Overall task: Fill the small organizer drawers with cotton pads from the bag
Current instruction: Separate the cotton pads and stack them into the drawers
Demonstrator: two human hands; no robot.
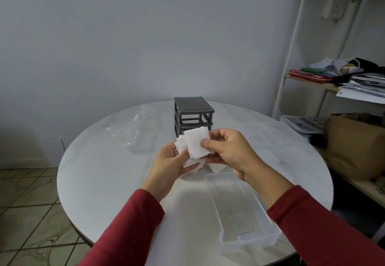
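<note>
I am holding one loose stack of pads [198, 145], too bunched to count, over the counter [100, 174], my left grip [168, 161] cupping its underside and my right grip [227, 151] pinching the top pad, with one grey frame [193, 112] standing just behind, one clear bag [135, 132] lying to the left and one clear drawer [248, 215] lying under my right wrist.

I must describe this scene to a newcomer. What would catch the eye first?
The eye goes first to the white cotton pads at the centre, held between the left hand and the right hand above the round table. Just behind them stands a dark grey drawer frame with empty slots, and a clear plastic drawer lies on the table in the right foreground.
</note>
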